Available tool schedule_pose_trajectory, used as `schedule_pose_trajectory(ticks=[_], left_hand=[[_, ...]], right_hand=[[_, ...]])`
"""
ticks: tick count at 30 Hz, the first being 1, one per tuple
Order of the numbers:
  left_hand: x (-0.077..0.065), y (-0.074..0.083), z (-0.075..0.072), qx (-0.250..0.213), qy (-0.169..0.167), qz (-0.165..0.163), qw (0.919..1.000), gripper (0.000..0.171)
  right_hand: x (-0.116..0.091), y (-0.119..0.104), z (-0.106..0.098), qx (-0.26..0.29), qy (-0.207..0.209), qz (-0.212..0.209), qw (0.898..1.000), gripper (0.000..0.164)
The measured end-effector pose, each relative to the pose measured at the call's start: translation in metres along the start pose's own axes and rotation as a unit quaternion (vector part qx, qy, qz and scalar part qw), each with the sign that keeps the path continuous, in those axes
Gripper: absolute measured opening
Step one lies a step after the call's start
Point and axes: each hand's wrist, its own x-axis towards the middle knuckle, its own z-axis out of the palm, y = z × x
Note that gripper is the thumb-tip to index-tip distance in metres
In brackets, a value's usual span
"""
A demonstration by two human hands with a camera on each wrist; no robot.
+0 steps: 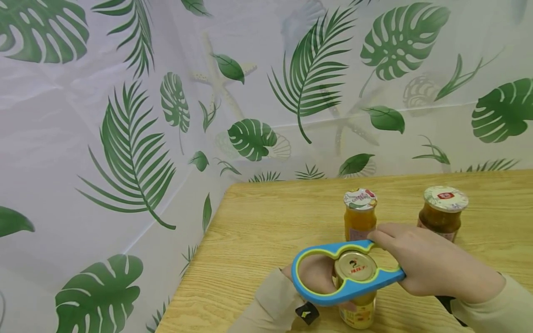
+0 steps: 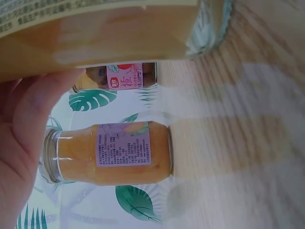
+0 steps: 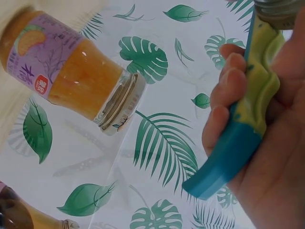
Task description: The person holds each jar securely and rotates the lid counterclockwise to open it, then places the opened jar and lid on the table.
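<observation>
Currently the right hand (image 1: 433,268) wraps its fingers (image 3: 224,90) round one end of a blue and green jar opener (image 1: 347,273), whose middle ring sits over the gold lid (image 1: 355,266) of a jar (image 1: 357,307) standing on the wooden counter (image 1: 266,222). The left hand (image 1: 314,277) lies on the far side of that jar from the right hand, seen through the opener's larger ring, with its palm and thumb (image 2: 43,100) against the glass; how far its fingers close round the jar cannot be told. Just beyond the right hand's knuckles stands an orange-filled jar (image 1: 360,215) with a patterned lid, upright and apart from the opener. Farther out past the right wrist stands a darker brown jar (image 1: 442,212). A leaf-printed curtain (image 1: 125,115) hangs behind the counter.
</observation>
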Motion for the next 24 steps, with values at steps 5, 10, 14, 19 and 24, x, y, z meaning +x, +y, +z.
schedule_pose_trajectory(ticks=[5,10,14,19,24], left_hand=[[0.001,0.002,0.002,0.021,0.026,-0.003,0.9994,0.068],[0.001,0.001,0.002,0.027,0.029,0.013,0.9991,0.077],[0.002,0.001,0.0,0.027,0.01,0.043,0.9987,0.086],[0.001,0.008,-0.006,0.173,0.051,0.072,0.981,0.076],[-0.007,0.01,-0.018,0.199,0.086,0.095,0.9716,0.062]], right_hand=[[-0.001,0.0,-0.001,-0.001,0.006,-0.004,1.0,0.055],[-0.001,0.001,-0.002,-0.001,0.005,0.004,1.0,0.056],[-0.003,0.002,-0.004,-0.003,0.012,0.009,1.0,0.056],[-0.005,0.005,-0.005,-0.013,0.053,0.001,0.999,0.056],[-0.008,0.01,-0.007,-0.026,0.057,0.017,0.998,0.059]])
